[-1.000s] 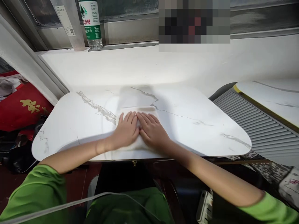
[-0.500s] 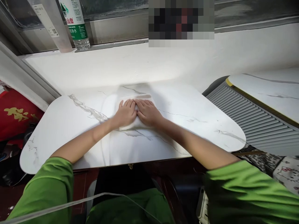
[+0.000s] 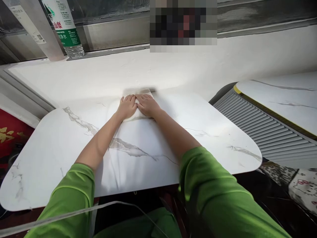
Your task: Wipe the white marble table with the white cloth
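A pale, off-white cloth [image 3: 135,116] lies flat on a white marble-patterned table [image 3: 148,172], close to the wall at its far edge. My left hand [image 3: 127,106] presses down on the cloth's left part, fingers stretched forward and palm down. Beside it, my right hand [image 3: 148,104] lies flat on the right part, its fingertips meeting those of the left. Both hands are open, resting on top of the cloth rather than gripping it. The cloth's far corner shows beyond my fingers.
On the window ledge stand a water bottle with a green label [image 3: 65,31] and a tall translucent container [image 3: 37,31]. To the right is a second marble-topped piece with a ribbed grey side [image 3: 267,129]. A red item [image 3: 12,135] is at the left. A pale cord [image 3: 74,215] crosses near my body.
Both hands and the cloth have slid forward across the table toward the wall, my arms reaching farther out. The camera view has shifted somewhat too.
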The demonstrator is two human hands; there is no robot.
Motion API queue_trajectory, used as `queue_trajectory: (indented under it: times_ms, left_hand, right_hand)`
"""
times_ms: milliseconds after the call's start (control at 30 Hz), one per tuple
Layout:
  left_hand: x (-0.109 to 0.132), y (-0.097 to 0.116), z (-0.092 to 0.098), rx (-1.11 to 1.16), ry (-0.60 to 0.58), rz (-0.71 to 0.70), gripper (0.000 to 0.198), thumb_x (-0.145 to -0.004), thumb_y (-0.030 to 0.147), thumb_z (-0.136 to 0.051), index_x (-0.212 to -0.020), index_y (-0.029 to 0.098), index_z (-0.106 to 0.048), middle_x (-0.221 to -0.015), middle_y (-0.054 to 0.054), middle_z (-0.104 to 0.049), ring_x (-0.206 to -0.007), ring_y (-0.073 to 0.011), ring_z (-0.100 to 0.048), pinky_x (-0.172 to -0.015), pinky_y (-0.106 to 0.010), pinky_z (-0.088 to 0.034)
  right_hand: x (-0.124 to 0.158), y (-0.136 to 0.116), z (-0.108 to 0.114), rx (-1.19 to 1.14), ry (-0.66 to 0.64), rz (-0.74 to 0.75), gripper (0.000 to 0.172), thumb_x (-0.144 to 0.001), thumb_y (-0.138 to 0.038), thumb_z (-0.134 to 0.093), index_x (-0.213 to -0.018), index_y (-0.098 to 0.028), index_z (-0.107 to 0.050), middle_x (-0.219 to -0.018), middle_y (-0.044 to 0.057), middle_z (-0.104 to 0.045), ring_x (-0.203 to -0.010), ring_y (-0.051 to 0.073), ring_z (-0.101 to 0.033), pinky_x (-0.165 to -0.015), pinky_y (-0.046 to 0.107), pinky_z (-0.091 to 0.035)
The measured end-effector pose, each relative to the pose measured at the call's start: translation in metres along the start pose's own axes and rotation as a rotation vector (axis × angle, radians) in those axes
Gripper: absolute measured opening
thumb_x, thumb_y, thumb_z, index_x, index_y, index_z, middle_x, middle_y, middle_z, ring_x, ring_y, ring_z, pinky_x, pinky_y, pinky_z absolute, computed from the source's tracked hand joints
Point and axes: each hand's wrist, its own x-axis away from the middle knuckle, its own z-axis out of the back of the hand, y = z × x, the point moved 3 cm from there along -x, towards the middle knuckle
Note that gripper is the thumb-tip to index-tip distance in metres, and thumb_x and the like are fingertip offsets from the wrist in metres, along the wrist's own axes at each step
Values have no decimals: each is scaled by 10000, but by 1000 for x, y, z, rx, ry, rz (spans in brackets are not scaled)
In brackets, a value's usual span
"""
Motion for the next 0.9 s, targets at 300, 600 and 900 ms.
queue_trajectory:
  times_ms: [300,600,900]
  left_hand:
    - [87,71,0,-76,-82,19,549,-1017,251,-289,-1511,12,-322,-1600,-193,-319,-1498,-292,-265,-1233,-523,-158]
    - [157,167,-8,4,-128,-166,594,-996,303,-337,-1481,-40,-354,-1589,-230,-313,-1499,-346,-248,-1216,-612,-148]
    - [78,136,-17,61,-105,-124,537,-989,250,-311,-1462,9,-389,-1573,-200,-370,-1487,-295,-289,-1231,-553,-147]
  right_hand:
    - [108,-28,26,26,-8,133,582,-927,-247,-280,-1449,-37,-427,-1495,192,-492,-1384,307,-437,-1158,505,-325]
    - [239,-38,72,-23,88,166,598,-906,-247,-397,-1497,-171,-351,-1449,155,-534,-1346,321,-483,-1092,561,-413]
    - [166,17,52,5,138,166,577,-856,-259,-368,-1410,-127,-463,-1373,165,-594,-1247,330,-556,-1050,535,-444]
